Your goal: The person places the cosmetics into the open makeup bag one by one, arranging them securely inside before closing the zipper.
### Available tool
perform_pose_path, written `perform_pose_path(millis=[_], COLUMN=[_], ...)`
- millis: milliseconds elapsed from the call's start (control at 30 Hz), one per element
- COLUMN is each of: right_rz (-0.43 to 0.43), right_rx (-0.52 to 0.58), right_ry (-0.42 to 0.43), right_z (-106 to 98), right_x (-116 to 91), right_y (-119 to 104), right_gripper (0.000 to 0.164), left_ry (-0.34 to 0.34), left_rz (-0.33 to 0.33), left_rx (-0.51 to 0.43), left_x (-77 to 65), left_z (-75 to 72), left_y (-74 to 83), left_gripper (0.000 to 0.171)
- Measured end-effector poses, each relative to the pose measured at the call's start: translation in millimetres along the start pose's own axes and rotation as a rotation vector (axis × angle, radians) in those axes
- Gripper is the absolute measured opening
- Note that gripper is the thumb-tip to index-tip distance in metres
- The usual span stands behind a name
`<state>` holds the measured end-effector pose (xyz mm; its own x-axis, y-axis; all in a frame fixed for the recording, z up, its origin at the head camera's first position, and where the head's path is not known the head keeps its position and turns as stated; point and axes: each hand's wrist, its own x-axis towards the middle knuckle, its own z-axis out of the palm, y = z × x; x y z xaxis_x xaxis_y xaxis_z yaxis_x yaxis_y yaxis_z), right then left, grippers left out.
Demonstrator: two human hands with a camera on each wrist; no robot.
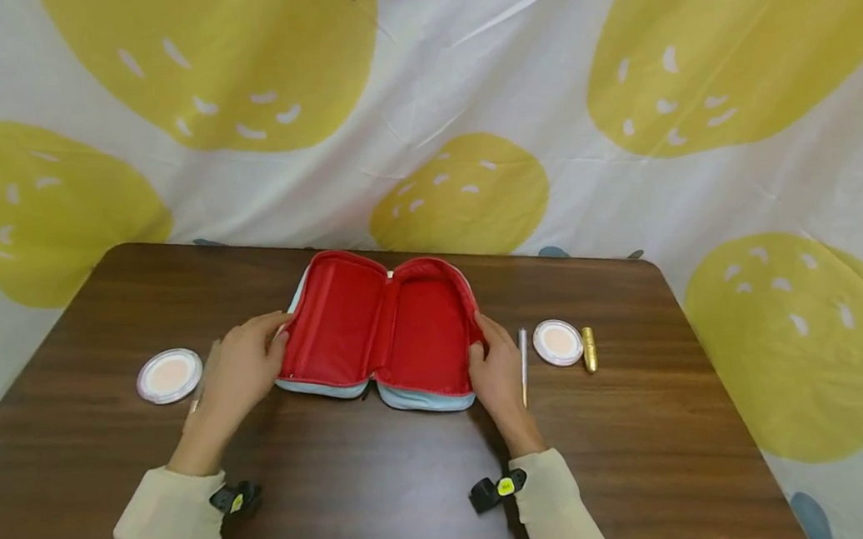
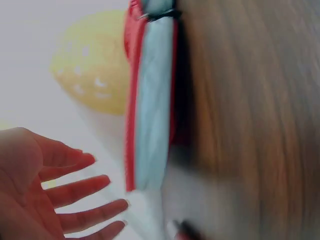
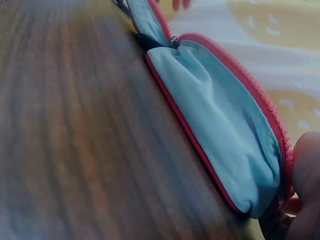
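Observation:
A zippered pouch [image 1: 429, 336] lies spread open on the table, red lining facing up and light blue fabric outside. My right hand [image 1: 497, 369] grips its right rim; the right wrist view shows the thumb against the red zipper teeth and fingers curled beneath the edge of the pouch [image 3: 215, 130]. My left hand [image 1: 246, 358] is at the pouch's left edge. In the left wrist view, that hand [image 2: 60, 185] has its fingers spread and relaxed, apart from the pouch [image 2: 152, 105]. The lining shows nothing lying inside.
Left of the pouch lies a round compact [image 1: 170, 376], with a slim stick [image 1: 196, 396] partly hidden by the left hand. On the right are a thin pencil-like stick [image 1: 524, 367], another round compact [image 1: 558, 342] and a gold tube [image 1: 590, 350]. A lemon-patterned cloth [image 1: 432, 69] hangs behind the table.

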<state>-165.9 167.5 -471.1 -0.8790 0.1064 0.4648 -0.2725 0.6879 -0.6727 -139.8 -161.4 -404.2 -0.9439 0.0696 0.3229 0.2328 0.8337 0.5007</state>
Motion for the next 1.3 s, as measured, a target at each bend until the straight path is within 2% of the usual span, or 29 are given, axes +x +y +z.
perform_pose_path(millis=[133, 267, 367, 433, 533, 667, 767, 833, 900, 967, 1067, 1300], right_rz=[0.034, 0.064, 0.076, 0.084, 0.109, 0.122, 0.109, 0.108, 0.117, 0.124, 0.132, 0.121], right_rx=[0.017, 0.045, 0.065, 0.072, 0.088, 0.110, 0.112, 0.106, 0.112, 0.111, 0.126, 0.183], right_ry=[0.014, 0.030, 0.026, 0.018, 0.024, 0.039, 0.030, 0.024, 0.019, 0.014, -0.004, -0.030], right_z=[2.8, 8.6, 13.3, 15.7, 16.8, 18.3, 19.7, 20.2, 19.9, 19.1, 17.9, 17.2], right_x=[-6.4, -14.0, -18.2, -20.9, -24.3, -25.7, -26.2, -26.2, -25.6, -24.9, -23.8, -22.6], right_y=[-1.6, -5.8, -10.3, -12.9, -15.2, -14.5, -13.0, -12.0, -11.6, -11.2, -10.2, -10.1], right_gripper=[0.043, 0.042, 0.042, 0.041, 0.041, 0.041, 0.041, 0.041, 0.041, 0.041, 0.042, 0.042], left_ry=[0.060, 0.065, 0.041, 0.031, 0.061, 0.152, 0.198, 0.181, 0.150, 0.134, 0.134, 0.123], left_rz=[0.012, 0.029, -0.008, -0.057, -0.112, -0.168, -0.154, -0.107, -0.058, -0.031, -0.038, -0.095], left_rx=[-0.070, -0.136, -0.186, -0.202, -0.268, -0.440, -0.696, -0.843, -1.034, -1.109, -1.136, -0.880], left_x=[-6.9, -14.3, -26.1, -36.8, -52.1, -68.5, -78.7, -84.2, -87.5, -89.4, -89.6, -88.3], left_z=[-17.8, -32.8, -49.3, -59.8, -65.7, -60.9, -57.6, -55.3, -52.1, -47.9, -42.5, -41.3], left_y=[-15.3, -46.6, -71.7, -88.3, -113.9, -145.9, -166.0, -176.5, -183.8, -187.2, -187.9, -183.4], left_gripper=[0.032, 0.034, 0.038, 0.041, 0.044, 0.049, 0.055, 0.059, 0.062, 0.063, 0.064, 0.071])
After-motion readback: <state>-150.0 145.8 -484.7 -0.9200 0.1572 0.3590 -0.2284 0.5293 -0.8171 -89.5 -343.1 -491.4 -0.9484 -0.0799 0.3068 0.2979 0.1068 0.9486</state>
